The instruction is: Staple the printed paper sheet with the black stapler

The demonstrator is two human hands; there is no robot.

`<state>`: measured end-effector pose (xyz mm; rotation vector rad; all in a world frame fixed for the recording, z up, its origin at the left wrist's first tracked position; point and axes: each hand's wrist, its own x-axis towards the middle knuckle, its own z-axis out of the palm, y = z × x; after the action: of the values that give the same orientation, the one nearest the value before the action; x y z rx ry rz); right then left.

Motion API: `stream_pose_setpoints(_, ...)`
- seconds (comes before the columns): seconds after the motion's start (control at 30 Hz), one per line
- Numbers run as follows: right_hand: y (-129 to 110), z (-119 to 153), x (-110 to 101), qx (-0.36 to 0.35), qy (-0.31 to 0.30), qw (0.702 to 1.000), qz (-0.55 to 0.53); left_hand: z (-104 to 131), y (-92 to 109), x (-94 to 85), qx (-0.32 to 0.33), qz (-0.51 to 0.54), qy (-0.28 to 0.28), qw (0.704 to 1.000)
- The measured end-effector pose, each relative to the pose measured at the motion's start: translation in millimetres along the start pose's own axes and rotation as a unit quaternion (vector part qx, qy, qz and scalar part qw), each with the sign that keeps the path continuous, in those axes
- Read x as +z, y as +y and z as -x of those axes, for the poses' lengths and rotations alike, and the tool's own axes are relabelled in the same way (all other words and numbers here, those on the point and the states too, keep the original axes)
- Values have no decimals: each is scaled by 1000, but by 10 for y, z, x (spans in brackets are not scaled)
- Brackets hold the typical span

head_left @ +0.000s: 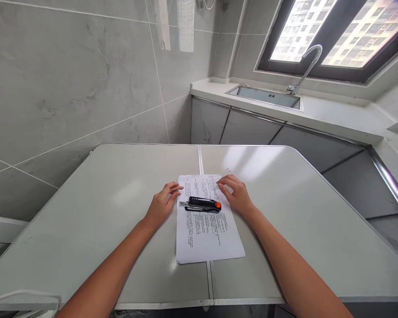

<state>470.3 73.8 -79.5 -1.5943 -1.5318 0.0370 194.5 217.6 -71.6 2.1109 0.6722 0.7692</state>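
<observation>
A sheet or thin stack of printed white paper lies on the table, its lines of text running lengthwise away from me. Across its upper half rests a black stapler with an orange end on the right and a metal part sticking out on the left. My left hand is at the paper's left edge, fingers loosely bent and thumb apart, holding nothing. At the upper right edge my right hand has its curved fingertips over the paper, thumb apart from the index finger. Neither hand touches the stapler.
The pale folding table has a seam down its middle. Tiny dark bits lie beyond the paper. A white cable crosses the near left corner. Behind stand a counter with a sink, a faucet and a tiled wall.
</observation>
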Motion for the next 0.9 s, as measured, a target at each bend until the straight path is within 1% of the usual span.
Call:
stream_pose_setpoints(0.07, -166, 40, 50, -42, -49, 997, -31, 18, -10, -22, 27, -28, -13, 999)
stream_pose_setpoints(0.13, -296, 76, 107, -70, -80, 994, -34, 25, -19, -39, 48, -66, -25, 996)
stream_pose_setpoints(0.27, -422, 110, 177, -106, -126, 986, -28, 11, -29, -43, 92, -94, -78, 988)
stream_pose_setpoints(0.37, -434, 113, 190, -89, -135, 985, -65, -7, -37, -45, 146, -104, -118, 977)
stream_pose_setpoints(0.43, -430, 109, 199, -70, -146, 983, -82, -18, -50, -54, 171, -107, -136, 970)
stream_pose_setpoints(0.57, -431, 98, 233, -62, -186, 977, -89, -37, -85, -80, 189, -103, -155, 964)
stream_pose_setpoints(0.7, -437, 94, 244, -63, -196, 974, -90, -48, -106, -98, 212, -94, -177, 957)
stream_pose_setpoints(0.77, -441, 94, 238, -58, -198, 974, -92, -47, -114, -99, 215, -91, -174, 957)
stream_pose_setpoints(0.9, -452, 94, 226, -51, -205, 973, -94, -42, -126, -93, 194, -98, -153, 964)
